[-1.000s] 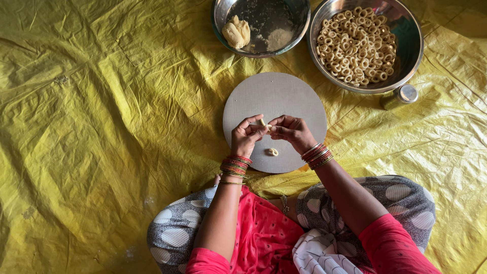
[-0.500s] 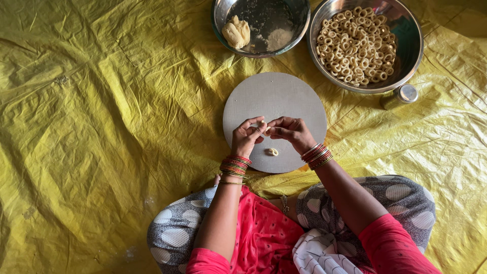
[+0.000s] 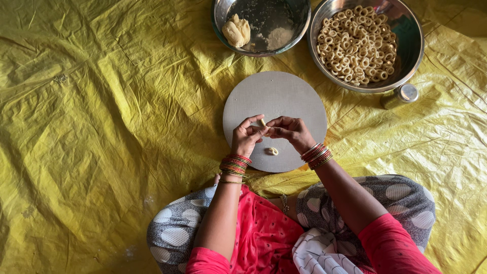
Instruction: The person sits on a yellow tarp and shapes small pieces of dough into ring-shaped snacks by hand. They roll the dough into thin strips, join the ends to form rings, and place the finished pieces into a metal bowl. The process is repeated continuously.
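Above the round grey board (image 3: 276, 99), both hands are meeting at their fingertips. The left hand (image 3: 246, 138) and the right hand (image 3: 290, 131) are pinching together one small piece of dough (image 3: 263, 123), and the fingers of both are closing on it from the two sides. This piece is pale cream in colour and looks like a short soft roll; only its upper end is showing between the fingers, so I cannot tell its full shape. It is hanging a little over the middle of the board, not lying on it.

Just below the hands, a finished dough ring (image 3: 273, 150) is lying flat on the board, small, pale, with a hole in the centre. Both wrists are wearing red and gold bangles (image 3: 234, 164).

Beyond the board, a steel bowl (image 3: 299, 20) is holding a dough lump (image 3: 236, 30) and some flour. Beside it, a wider steel basin (image 3: 406, 50) is carrying many rings (image 3: 355, 43) of the same kind. A small steel container (image 3: 401, 95) is lying near this basin. Everything is resting on a wrinkled yellow sheet (image 3: 101, 101).
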